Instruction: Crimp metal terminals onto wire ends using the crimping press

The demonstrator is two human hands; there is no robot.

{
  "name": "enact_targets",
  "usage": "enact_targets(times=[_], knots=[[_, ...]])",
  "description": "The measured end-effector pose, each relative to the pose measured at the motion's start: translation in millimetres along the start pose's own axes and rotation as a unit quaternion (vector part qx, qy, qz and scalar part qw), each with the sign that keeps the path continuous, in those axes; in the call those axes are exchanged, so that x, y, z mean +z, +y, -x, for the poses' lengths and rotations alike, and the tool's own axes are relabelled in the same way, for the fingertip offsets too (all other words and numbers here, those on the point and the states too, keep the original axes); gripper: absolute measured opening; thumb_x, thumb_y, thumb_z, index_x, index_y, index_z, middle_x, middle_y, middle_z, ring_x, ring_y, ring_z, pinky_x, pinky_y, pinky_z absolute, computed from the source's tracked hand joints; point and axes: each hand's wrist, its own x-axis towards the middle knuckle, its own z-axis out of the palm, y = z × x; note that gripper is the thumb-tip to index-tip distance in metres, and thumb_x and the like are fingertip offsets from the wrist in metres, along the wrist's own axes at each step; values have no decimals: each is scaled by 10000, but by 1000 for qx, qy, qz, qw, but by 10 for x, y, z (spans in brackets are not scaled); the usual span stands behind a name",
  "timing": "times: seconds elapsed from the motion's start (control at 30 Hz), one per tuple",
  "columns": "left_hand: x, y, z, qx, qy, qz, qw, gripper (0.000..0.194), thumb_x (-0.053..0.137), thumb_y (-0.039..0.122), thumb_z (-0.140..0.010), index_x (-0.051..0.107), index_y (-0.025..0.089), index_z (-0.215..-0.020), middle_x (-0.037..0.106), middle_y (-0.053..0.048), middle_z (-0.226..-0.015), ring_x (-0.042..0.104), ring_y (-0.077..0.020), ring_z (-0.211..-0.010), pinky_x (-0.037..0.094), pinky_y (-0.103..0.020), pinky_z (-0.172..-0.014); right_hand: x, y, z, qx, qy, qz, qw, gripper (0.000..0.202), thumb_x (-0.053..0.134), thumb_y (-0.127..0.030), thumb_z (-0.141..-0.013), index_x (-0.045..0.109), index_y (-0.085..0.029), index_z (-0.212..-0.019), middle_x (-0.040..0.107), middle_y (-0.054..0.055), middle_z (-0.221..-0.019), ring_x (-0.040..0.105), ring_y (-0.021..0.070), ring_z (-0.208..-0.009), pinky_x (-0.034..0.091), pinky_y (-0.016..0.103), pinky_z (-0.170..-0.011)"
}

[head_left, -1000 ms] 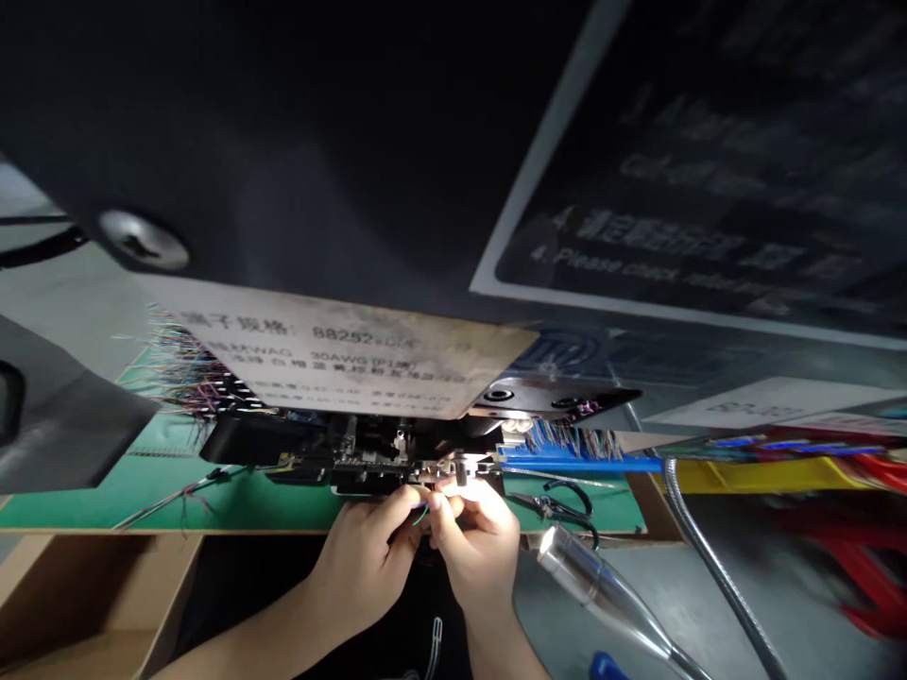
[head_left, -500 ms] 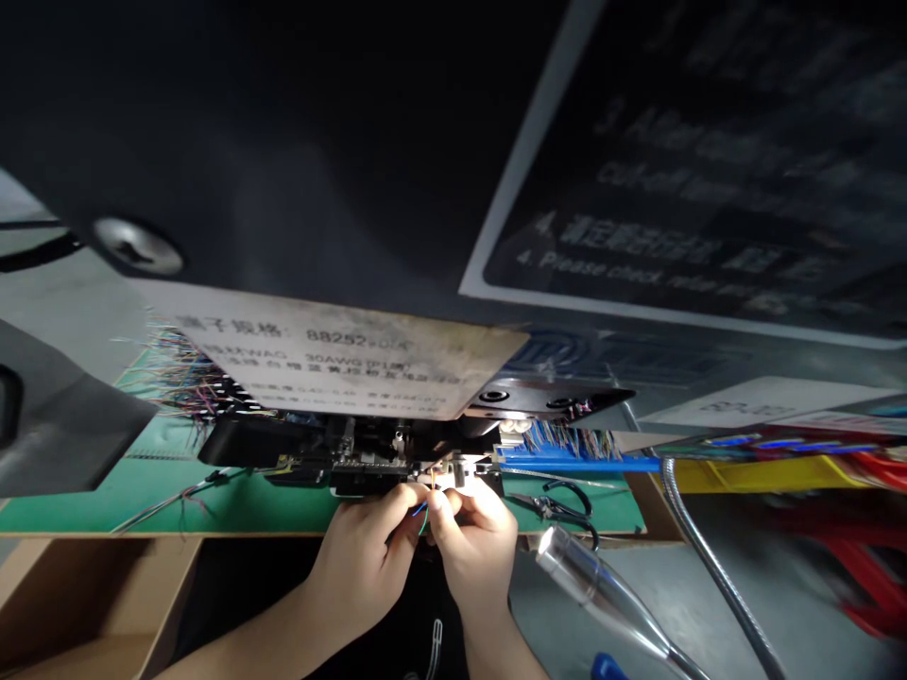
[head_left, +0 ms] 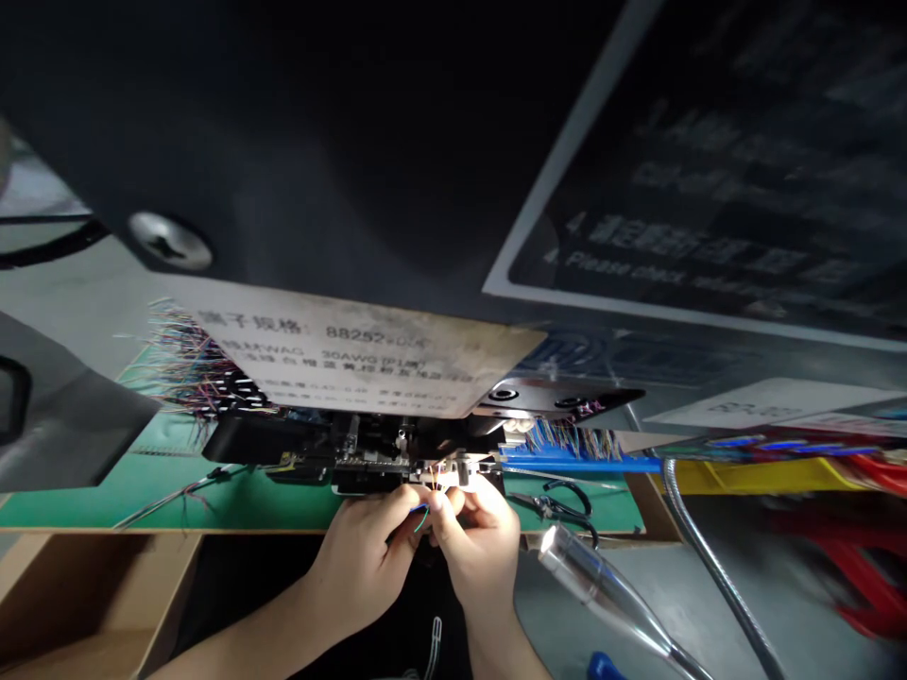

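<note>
Left hand (head_left: pixel 365 557) and right hand (head_left: pixel 482 543) pinch thin coloured wires (head_left: pixel 423 519), fingers (head_left: pixel 442 515) closed, beneath terminal-crimping machine (head_left: pixel 318 189); wires unreleased, finished crimps too small to tell.

You have thin wires (head_left: pixel 422 518) in green, blue and orange, a black machine (head_left: pixel 283 151) with whitish lettering (head_left: pixel 709 247), a cream label (head_left: pixel 453 397) with dark print (head_left: pixel 369 363), a green mat (head_left: pixel 276 510), a multicoloured wire bundle (head_left: pixel 185 368), a blue strip (head_left: pixel 591 463), a yellow panel (head_left: pixel 769 475) and a shiny silver lamp (head_left: pixel 606 586).
</note>
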Motion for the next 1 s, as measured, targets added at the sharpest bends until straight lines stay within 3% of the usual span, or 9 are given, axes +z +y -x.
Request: enact_targets(times=[0.27, 0.5, 0.63, 0.77, 0.9, 1.0], knots=[[5, 11, -9, -11, -16, 11, 1000, 217, 464, 130, -925, 619, 252, -1014, 740, 7, -863, 717, -177, -791, 515, -252, -698, -10, -6, -12, -1, 4, 5, 1000, 62, 639, -191, -854, 638, -186, -792, 476, -66, -505, 422, 103, -432, 375, 227, -456], [14, 29, -7, 18, 16, -10, 1000, 245, 460, 134, -923, 634, 251, -1049, 758, -9, -924, 726, -187, -829, 536, -263, -701, -11, 34, 0, -17, 9, 1, 1000, 44, 652, -219, -861, 686, -191, -861, 476, -69, -507, 444, 100, -417, 399, 220, -430], [14, 53, -7, 11, 31, -22, 999, 262, 452, 128, -922, 636, 256, -1057, 761, 1, -894, 730, -185, -789, 547, -270, -691, 2, 40, 2, -27, 8, 6, 1000, 46, 651, -218, -869, 680, -189, -848, 502, -65, -489, 444, 98, -407, 390, 216, -423], [24, 41, 7, 7, 34, -44, 998, 262, 456, 125, -918, 627, 255, -1069, 767, -11, -986, 741, -210, -873, 559, -294, -733, 11, 44, 7, -27, 12, 2, 1000, 49, 649, -221, -870, 681, -184, -871, 512, -61, -496, 452, 99, -404, 386, 208, -408], [39, 6, 14, 8, 36, -62, 997, 202, 475, 170, -942, 602, 254, -1073, 773, -2, -980, 749, -207, -825, 556, -289, -694, 7, 51, 20, -43, 11, 4, 999, 63, 671, -211, -842, 654, -189, -898, 494, -71, -505, 447, 106, -429, 417, 216, -447], [45, -14, 15, 11, 38, -74, 996, 168, 481, 191, -952, 591, 253, -1063, 774, 0, -963, 749, -208, -806, 550, -292, -681, 11, 71, 28, -37, 2, -11, 999, 100, 685, -212, -825, 585, -200, -816, 471, -75, -518, 436, 107, -443, 413, 222, -463]])
